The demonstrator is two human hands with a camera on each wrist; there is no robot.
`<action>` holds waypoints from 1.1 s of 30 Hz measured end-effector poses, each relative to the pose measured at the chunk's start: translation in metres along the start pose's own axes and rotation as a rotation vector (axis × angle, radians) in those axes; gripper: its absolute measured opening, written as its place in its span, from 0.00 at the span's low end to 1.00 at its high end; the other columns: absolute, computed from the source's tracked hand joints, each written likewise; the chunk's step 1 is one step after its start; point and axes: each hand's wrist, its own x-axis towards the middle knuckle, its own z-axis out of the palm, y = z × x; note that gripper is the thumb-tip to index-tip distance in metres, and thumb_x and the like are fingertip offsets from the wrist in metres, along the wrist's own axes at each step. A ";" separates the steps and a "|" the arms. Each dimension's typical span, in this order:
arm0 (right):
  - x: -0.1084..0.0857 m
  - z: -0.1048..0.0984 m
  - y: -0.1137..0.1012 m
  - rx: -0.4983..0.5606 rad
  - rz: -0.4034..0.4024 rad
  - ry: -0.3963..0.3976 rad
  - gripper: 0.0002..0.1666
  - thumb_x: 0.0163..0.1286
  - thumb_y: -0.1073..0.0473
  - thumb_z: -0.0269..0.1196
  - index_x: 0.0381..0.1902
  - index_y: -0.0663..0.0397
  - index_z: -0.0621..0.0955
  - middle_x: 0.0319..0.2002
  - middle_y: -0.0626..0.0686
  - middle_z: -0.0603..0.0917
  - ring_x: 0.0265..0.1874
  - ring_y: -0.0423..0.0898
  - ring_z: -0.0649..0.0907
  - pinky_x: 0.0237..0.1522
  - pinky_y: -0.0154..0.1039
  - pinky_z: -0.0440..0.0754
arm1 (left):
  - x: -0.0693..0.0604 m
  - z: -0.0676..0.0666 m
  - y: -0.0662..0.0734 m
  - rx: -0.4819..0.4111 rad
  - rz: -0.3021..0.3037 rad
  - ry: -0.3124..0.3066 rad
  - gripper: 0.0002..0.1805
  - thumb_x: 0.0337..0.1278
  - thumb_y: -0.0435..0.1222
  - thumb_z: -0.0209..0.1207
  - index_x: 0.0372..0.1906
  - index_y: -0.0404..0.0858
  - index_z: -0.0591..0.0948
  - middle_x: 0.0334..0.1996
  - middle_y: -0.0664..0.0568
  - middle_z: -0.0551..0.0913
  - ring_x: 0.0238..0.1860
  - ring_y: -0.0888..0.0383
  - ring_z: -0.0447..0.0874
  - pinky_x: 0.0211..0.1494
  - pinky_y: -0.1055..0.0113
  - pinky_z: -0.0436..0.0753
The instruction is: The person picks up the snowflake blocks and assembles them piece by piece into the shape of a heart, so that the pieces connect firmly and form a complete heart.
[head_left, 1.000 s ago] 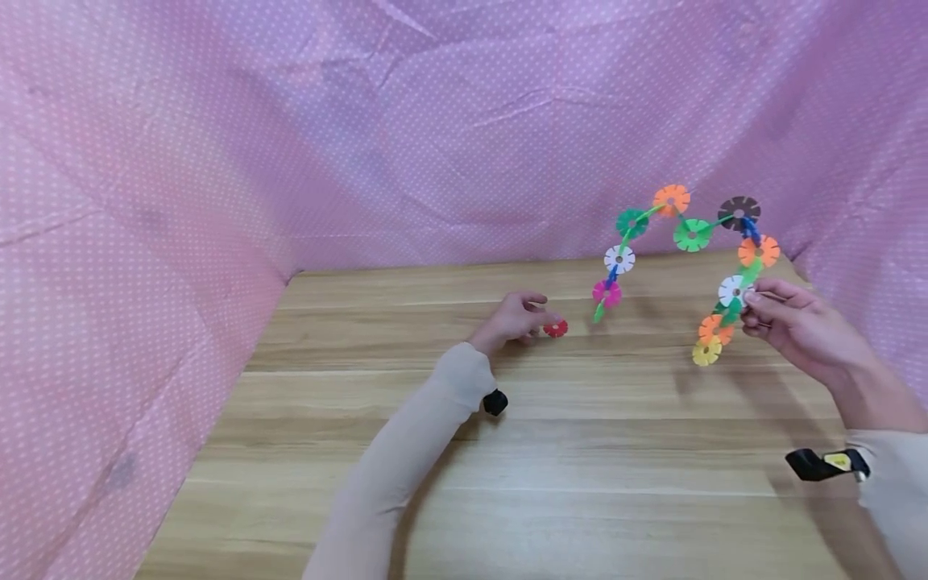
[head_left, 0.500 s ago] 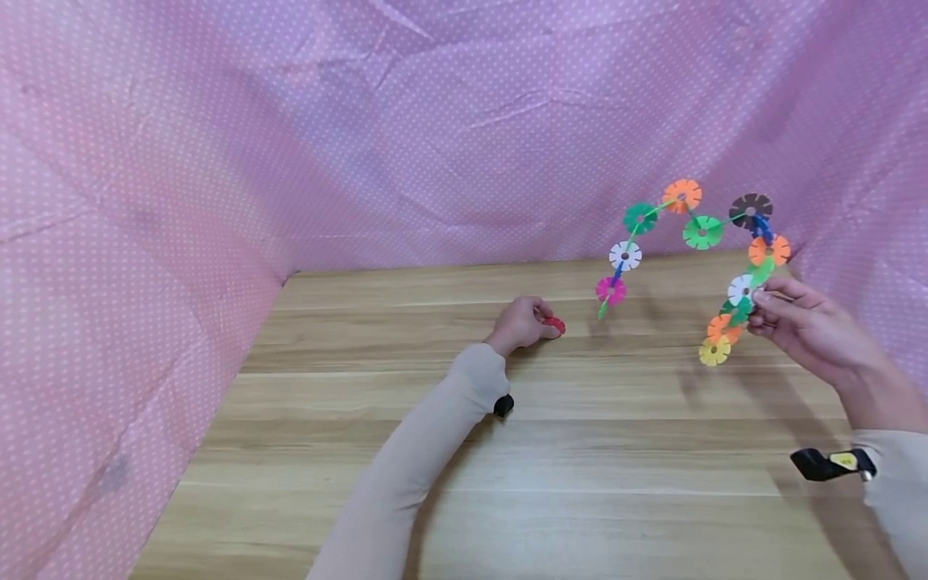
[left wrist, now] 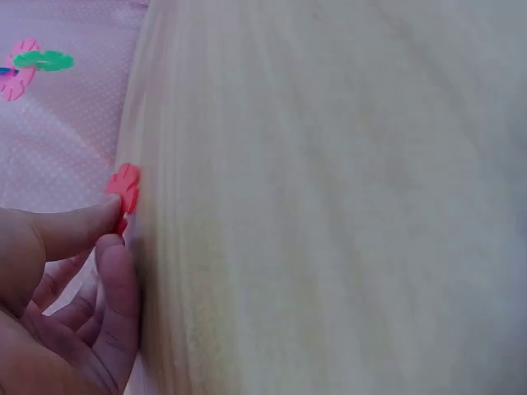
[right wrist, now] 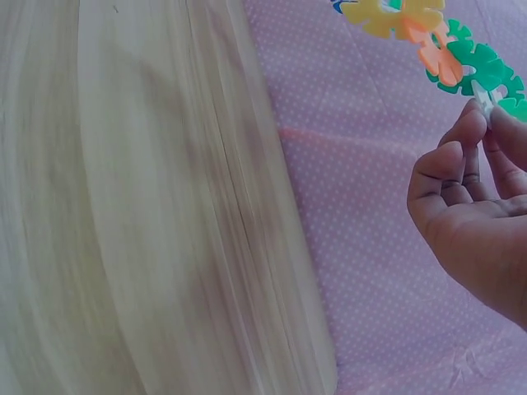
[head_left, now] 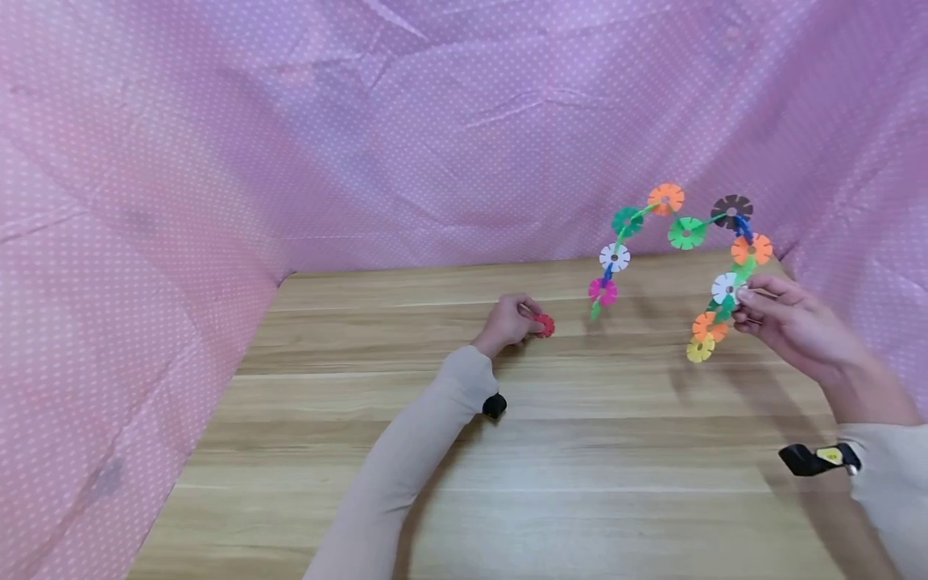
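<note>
Between thumb and fingers my left hand (head_left: 510, 323) pinches a red notched disc (head_left: 545, 325), low over the table; the left wrist view shows the red disc (left wrist: 125, 188) at the thumb tip. My right hand (head_left: 801, 326) pinches a white disc (head_left: 726, 288) in a chain of interlocked plastic snowflake discs (head_left: 685, 233). Held up in the air, the chain arches over to the left, down to a pink disc (head_left: 602, 291) with a green one below it. Its near end is a yellow disc (head_left: 700, 349), under an orange one. The right wrist view shows the right hand (right wrist: 469, 189) gripping the white disc's edge.
A wooden table (head_left: 580, 483) lies beneath both hands. Pink dotted cloth (head_left: 464, 145) hangs behind the table and along its sides. A black wrist strap (head_left: 815, 459) is on the right sleeve, and a black piece (head_left: 495, 405) on the left.
The left hand has closed its fingers on the red disc and drawn it slightly left. The right hand and chain shifted a little right, then back left.
</note>
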 end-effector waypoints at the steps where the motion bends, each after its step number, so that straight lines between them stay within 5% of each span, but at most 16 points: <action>1: 0.002 0.002 0.000 -0.006 0.002 0.003 0.19 0.80 0.76 0.37 0.46 0.66 0.76 0.39 0.57 0.82 0.37 0.47 0.83 0.39 0.37 0.82 | -0.001 -0.002 -0.001 -0.029 -0.004 0.002 0.11 0.54 0.26 0.71 0.42 0.35 0.84 0.29 0.50 0.82 0.20 0.58 0.75 0.18 0.69 0.77; 7: 0.015 0.014 0.000 0.000 0.004 0.056 0.17 0.80 0.75 0.40 0.46 0.64 0.77 0.38 0.57 0.82 0.36 0.47 0.82 0.38 0.38 0.81 | -0.016 -0.016 -0.004 -0.091 0.024 0.045 0.08 0.55 0.28 0.71 0.41 0.33 0.87 0.26 0.49 0.84 0.18 0.58 0.76 0.20 0.71 0.76; 16: 0.041 0.048 0.005 0.064 -0.012 0.167 0.12 0.79 0.73 0.47 0.43 0.63 0.78 0.36 0.56 0.83 0.34 0.47 0.82 0.37 0.37 0.81 | -0.058 -0.026 0.005 -0.265 0.143 0.051 0.09 0.56 0.33 0.72 0.41 0.35 0.87 0.28 0.47 0.89 0.12 0.56 0.74 0.19 0.62 0.79; 25: 0.067 0.089 0.018 0.169 -0.033 0.221 0.08 0.77 0.72 0.52 0.42 0.60 0.79 0.34 0.56 0.83 0.32 0.48 0.83 0.37 0.38 0.81 | -0.094 -0.022 0.014 -0.465 0.199 0.076 0.10 0.57 0.32 0.71 0.42 0.33 0.86 0.32 0.47 0.89 0.11 0.55 0.73 0.17 0.67 0.76; 33: 0.086 0.119 0.033 0.189 -0.026 0.266 0.05 0.76 0.70 0.56 0.40 0.58 0.78 0.32 0.56 0.82 0.30 0.47 0.81 0.35 0.36 0.79 | -0.106 -0.013 0.020 -0.584 0.275 0.110 0.10 0.58 0.32 0.71 0.41 0.31 0.84 0.33 0.46 0.89 0.10 0.58 0.71 0.15 0.71 0.75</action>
